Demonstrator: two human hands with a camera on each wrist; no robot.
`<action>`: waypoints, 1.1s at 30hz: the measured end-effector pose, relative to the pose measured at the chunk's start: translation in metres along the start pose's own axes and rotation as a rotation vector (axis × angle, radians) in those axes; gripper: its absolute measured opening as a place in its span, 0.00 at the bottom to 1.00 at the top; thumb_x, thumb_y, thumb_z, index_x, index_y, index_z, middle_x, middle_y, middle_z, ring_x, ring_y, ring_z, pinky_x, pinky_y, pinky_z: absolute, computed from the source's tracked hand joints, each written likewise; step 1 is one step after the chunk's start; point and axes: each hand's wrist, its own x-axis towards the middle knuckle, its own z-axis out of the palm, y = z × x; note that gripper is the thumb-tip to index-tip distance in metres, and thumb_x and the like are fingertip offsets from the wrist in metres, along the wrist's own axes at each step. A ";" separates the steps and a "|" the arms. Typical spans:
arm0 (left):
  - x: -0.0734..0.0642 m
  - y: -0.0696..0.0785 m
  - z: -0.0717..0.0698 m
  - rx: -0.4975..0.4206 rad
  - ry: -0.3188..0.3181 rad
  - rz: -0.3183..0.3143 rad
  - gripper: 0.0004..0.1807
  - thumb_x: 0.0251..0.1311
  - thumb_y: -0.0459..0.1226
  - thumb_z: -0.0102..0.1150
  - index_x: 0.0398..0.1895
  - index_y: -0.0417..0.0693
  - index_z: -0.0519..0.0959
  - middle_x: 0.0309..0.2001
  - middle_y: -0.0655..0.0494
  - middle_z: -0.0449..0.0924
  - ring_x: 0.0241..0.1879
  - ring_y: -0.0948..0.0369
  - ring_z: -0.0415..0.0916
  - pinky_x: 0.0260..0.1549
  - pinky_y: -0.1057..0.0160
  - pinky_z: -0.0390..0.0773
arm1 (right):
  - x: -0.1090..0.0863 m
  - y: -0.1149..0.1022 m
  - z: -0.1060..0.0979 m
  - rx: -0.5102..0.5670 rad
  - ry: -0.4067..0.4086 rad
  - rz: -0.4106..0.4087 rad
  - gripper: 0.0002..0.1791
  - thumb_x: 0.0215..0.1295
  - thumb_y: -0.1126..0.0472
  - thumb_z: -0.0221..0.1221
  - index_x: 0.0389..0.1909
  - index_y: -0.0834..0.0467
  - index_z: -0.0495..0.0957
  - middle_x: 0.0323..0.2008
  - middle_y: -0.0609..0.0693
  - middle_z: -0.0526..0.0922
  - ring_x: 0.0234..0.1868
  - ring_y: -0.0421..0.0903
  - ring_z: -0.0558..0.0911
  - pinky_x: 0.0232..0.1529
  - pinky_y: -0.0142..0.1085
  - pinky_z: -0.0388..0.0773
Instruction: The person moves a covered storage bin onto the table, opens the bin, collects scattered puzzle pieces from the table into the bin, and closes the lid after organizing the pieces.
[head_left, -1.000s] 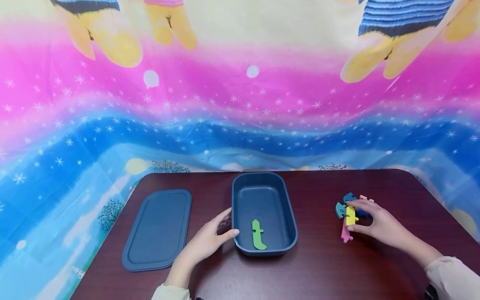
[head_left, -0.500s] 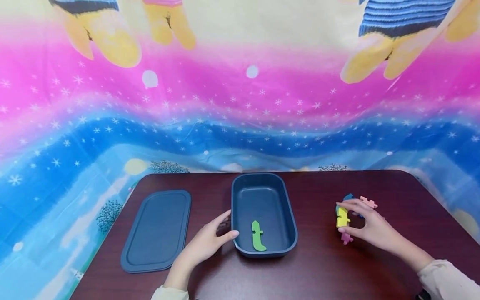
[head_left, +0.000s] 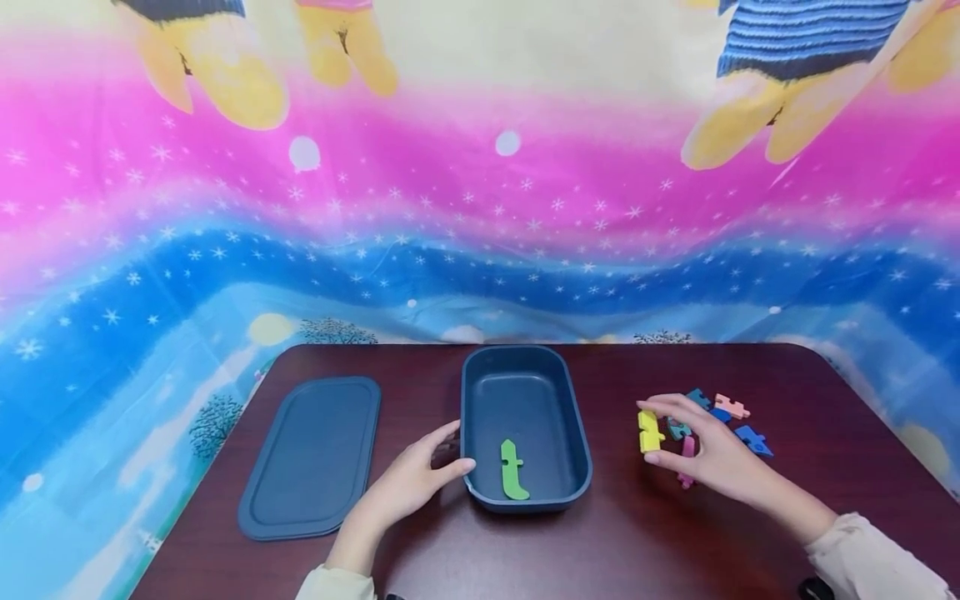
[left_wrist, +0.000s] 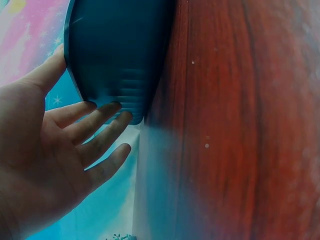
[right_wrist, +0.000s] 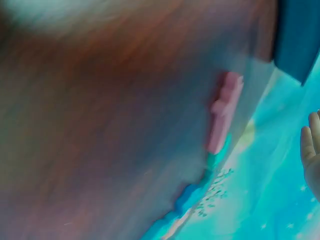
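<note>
My right hand pinches a yellow puzzle piece between thumb and fingers, held up at the left of a group of loose pieces. A deep dark blue-grey box stands mid-table, with a green puzzle piece lying on its floor. At the box's left side is my left hand, its thumb at the rim. In the left wrist view, the fingers are spread and nearly straight against the box wall. Only fingers of the right hand show in the right wrist view; the yellow piece is out of it.
Behind and beside the right hand lie a pink piece, a salmon piece, a blue piece and several others. A flat matching lid lies left of the box. A printed cloth hangs behind the table.
My right hand has carried the yellow piece left, away from the other puzzle pieces, which now show more. The left hand and box have stayed in place.
</note>
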 end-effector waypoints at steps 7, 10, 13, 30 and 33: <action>-0.002 0.001 0.001 -0.016 0.000 -0.027 0.40 0.65 0.55 0.60 0.76 0.51 0.61 0.69 0.47 0.67 0.66 0.46 0.67 0.59 0.41 0.69 | 0.016 -0.011 0.009 0.053 -0.040 -0.071 0.31 0.62 0.56 0.69 0.66 0.47 0.72 0.64 0.48 0.71 0.52 0.34 0.75 0.43 0.45 0.81; -0.004 0.002 0.001 -0.003 0.003 -0.031 0.40 0.65 0.55 0.61 0.75 0.50 0.62 0.68 0.47 0.68 0.66 0.46 0.68 0.59 0.41 0.69 | 0.022 -0.016 0.015 0.023 -0.043 -0.105 0.31 0.61 0.54 0.70 0.66 0.47 0.73 0.63 0.47 0.73 0.57 0.44 0.74 0.50 0.49 0.79; -0.004 0.003 0.000 0.013 -0.001 -0.021 0.40 0.65 0.55 0.60 0.75 0.50 0.62 0.67 0.48 0.69 0.66 0.47 0.68 0.59 0.41 0.70 | 0.028 -0.023 0.020 0.025 -0.038 -0.133 0.32 0.60 0.53 0.70 0.65 0.47 0.74 0.62 0.46 0.73 0.58 0.47 0.75 0.50 0.51 0.79; -0.003 0.003 -0.002 0.001 -0.017 -0.027 0.40 0.65 0.55 0.60 0.75 0.51 0.62 0.66 0.49 0.70 0.66 0.47 0.68 0.59 0.41 0.70 | 0.047 -0.050 0.039 0.100 -0.125 -0.166 0.34 0.56 0.52 0.73 0.65 0.44 0.74 0.62 0.42 0.74 0.62 0.44 0.73 0.53 0.53 0.78; -0.004 0.002 -0.002 -0.006 -0.015 -0.028 0.39 0.65 0.55 0.60 0.75 0.50 0.62 0.66 0.49 0.70 0.65 0.47 0.68 0.59 0.41 0.70 | 0.049 -0.055 0.044 0.126 -0.169 -0.160 0.33 0.58 0.49 0.71 0.65 0.44 0.73 0.63 0.42 0.73 0.64 0.47 0.72 0.54 0.53 0.77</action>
